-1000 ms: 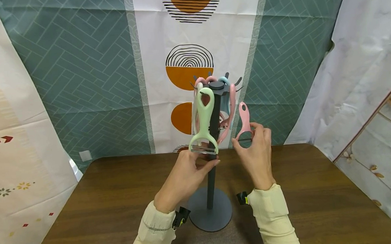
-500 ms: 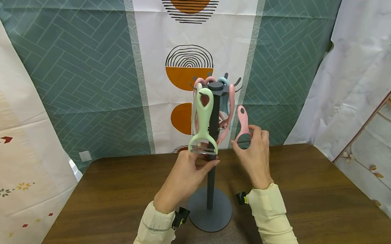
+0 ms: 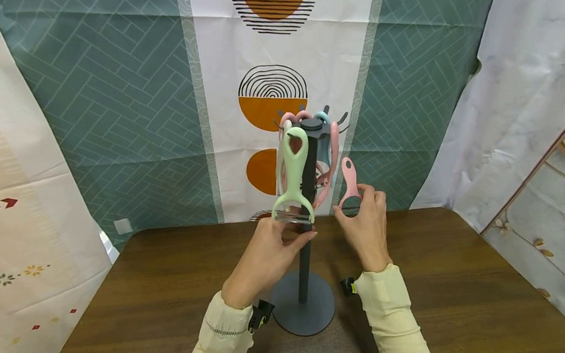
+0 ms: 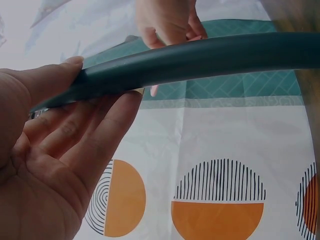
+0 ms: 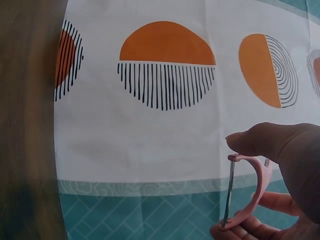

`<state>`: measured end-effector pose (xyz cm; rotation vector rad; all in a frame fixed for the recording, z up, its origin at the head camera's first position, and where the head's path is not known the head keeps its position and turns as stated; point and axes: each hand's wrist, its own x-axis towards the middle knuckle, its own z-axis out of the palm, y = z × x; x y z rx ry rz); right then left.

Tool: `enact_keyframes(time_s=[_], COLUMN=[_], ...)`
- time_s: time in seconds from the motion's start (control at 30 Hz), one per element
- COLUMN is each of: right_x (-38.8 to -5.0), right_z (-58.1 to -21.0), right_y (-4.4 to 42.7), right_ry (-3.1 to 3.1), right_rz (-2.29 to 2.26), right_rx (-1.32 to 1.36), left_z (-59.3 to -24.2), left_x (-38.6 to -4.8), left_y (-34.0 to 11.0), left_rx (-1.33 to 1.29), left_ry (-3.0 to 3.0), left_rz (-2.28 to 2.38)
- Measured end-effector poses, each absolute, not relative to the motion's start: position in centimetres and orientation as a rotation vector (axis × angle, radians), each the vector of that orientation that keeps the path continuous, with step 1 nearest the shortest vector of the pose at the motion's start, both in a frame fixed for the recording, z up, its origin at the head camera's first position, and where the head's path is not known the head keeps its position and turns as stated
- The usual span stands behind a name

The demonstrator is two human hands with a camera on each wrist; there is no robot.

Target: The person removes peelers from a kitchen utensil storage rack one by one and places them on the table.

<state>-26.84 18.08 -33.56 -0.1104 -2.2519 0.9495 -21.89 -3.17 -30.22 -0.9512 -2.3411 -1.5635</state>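
Thumb and fingers of the right hand (image 3: 367,228) are pinching a pink peeler (image 3: 350,175) by its blade end, right of centre, handle up. At centre, the left hand (image 3: 265,256) is gripping a dark stand (image 3: 305,272); a green peeler (image 3: 294,178) is hanging in front, partly hiding it, and a pink utensil (image 3: 334,146) is hanging just right.

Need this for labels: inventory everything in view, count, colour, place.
Table: 1, brown, foreground
Backdrop: 1, mostly green/white, behind table
Patch: 1, white, backdrop's lower left
Side cloths: at least 2, whitish, flanking table
Stand: 1, dark grey, on table
Front peeler: 1, green, on stand
Hanging tools: several, count unclear; pink, light blue, pale; on stand
Held peeler: 1, pink, right of stand
Wrist cameras: 2, black, at sleeves
Sleeves: 2, pale yellow, bottom centre
Left hand: 1, gripping stand
Right hand: 1, pinching held peeler
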Motion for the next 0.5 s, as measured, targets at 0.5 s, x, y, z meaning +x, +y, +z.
enact_keyframes(time_s=[0.5], right_x=[-27.47], right_z=[-34.4], right_y=[18.28], right_ry=[-2.313], right_rz=[0.934], right_rx=[-0.139], left_z=[-30.33], left_x=[-21.96], left_y=[-3.2], left_rx=[-0.962], left_ry=[-2.339], left_rz=[-1.554])
